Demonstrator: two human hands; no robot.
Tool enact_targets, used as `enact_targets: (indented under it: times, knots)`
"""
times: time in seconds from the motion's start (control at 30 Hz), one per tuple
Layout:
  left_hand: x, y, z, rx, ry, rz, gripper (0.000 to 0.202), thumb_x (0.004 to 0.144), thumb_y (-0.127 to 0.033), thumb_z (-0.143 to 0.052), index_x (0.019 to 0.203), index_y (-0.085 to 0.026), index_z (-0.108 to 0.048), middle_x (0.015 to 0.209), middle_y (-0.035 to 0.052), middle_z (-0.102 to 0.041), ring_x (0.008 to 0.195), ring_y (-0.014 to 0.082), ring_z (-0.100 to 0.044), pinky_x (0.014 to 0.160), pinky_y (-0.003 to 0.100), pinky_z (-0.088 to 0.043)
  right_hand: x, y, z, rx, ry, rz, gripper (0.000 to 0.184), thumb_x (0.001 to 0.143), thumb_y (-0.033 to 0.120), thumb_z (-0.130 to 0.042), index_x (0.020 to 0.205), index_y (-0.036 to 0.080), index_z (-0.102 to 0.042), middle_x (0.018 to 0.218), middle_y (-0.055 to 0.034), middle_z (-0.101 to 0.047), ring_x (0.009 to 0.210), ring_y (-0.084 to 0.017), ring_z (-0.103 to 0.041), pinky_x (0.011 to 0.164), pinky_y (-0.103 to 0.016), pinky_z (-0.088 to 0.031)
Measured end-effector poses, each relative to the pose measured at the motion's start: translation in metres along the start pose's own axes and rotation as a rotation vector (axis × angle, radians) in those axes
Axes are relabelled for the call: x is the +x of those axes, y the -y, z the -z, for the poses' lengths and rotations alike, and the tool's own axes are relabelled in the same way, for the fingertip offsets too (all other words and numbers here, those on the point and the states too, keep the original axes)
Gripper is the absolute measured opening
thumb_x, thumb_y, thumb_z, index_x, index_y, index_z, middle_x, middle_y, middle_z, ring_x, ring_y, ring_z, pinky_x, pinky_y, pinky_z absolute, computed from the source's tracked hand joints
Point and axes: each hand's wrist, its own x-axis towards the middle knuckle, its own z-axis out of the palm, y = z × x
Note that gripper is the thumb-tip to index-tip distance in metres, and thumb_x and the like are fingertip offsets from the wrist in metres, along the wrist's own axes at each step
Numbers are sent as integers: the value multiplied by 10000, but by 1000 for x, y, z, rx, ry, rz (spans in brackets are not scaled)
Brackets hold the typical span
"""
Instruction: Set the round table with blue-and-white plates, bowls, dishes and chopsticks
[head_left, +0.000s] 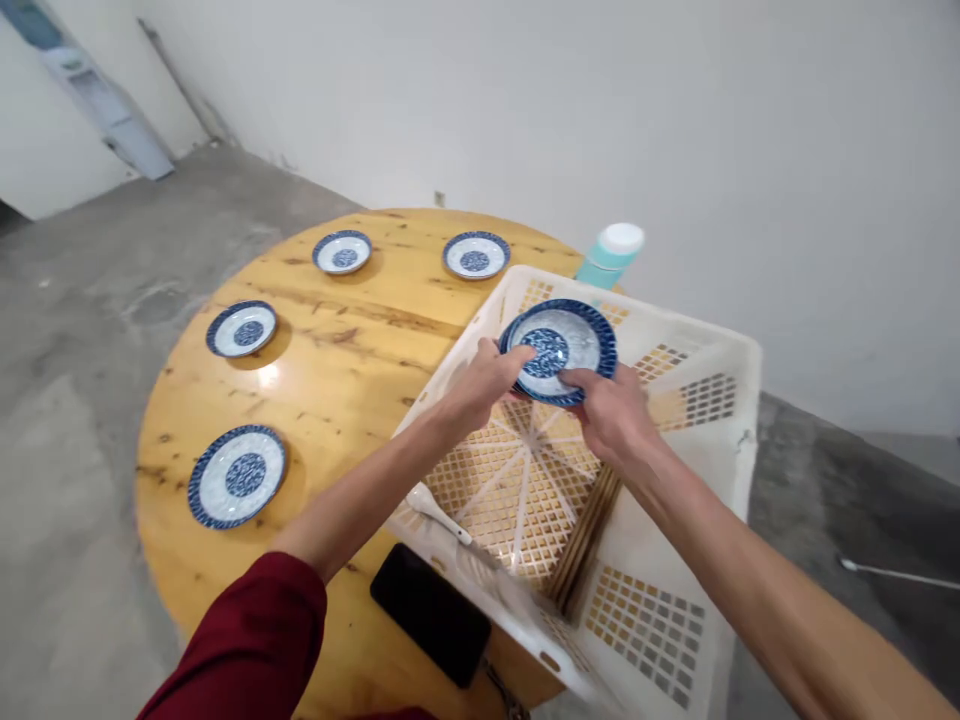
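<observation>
Over the white plastic basket point(739, 350), I hold a blue-and-white plate point(589, 340) tilted toward me. My left hand point(495, 378) grips its left edge, thumb on the patterned centre. At the lower right edge my right hand point(611, 405) is closed around the rim, its thumb on the plate's face. Layered rims at the left suggest more than one plate, but I cannot tell how many. Inside the basket lie a white spoon point(439, 513) and a bundle of brown chopsticks point(581, 545). Several similar plates, including a near one point(244, 475), are spaced along the table's edge.
The round wooden table point(360, 375) carries the basket, which reaches past its right side. A black phone point(430, 613) lies against the basket's near side. Behind the basket stands a turquoise bottle with a white cap point(611, 252). A water dispenser point(105, 105) stands far left.
</observation>
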Motion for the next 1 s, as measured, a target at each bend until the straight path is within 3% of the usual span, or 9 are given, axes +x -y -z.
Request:
enact_targets:
  times: [0.13,0.27,0.4,0.63,0.8,1.0]
  knots:
    - [-85,-3,30,76,22,-90,626,797,-374,-742,1306,-165,-443,1280,166,-645,1081,264,-666,901,400,-568,-73,4,4,-57,73,109,263,631,238,-731,882,181,-678,826,-5,-740,763,-197,-681,814,-378,-586]
    - [-168,16,79,92,40,-212,634,807,-318,-689,1375,-171,-448,1329,123,-632,1239,281,-596,1085,425,-470,-153,-9,-7,-189,181,122,239,714,303,-744,920,183,-717,882,-33,-759,777,-217,-673,829,-392,-560]
    - [-246,59,141,21,-36,-201,645,769,-309,-674,1371,-179,-484,1286,98,-666,1227,288,-604,1074,410,-483,-239,-47,-36,-243,255,50,279,741,355,-739,972,200,-759,942,-61,-775,866,-267,-684,859,-407,-547]
    - [-374,151,249,31,-260,-12,565,754,-335,-649,1301,-208,-586,1297,84,-682,1256,296,-591,1103,410,-463,-395,-135,-90,-203,328,-268,457,645,343,-731,1073,184,-748,1067,-86,-783,1046,-327,-687,947,-431,-538]
    - [-426,196,301,13,-303,85,575,748,-370,-672,1294,-219,-574,1291,88,-678,1235,298,-602,1036,407,-508,-467,-178,-113,-191,328,-368,433,638,333,-699,1035,165,-740,1056,-89,-783,1014,-307,-684,933,-406,-533]
    - [-439,218,327,-52,-255,255,642,751,-404,-657,1351,-224,-516,1232,96,-677,1091,278,-656,824,371,-581,-498,-206,-125,-198,234,-396,392,615,290,-656,977,169,-746,1009,-70,-791,956,-285,-691,905,-381,-538]
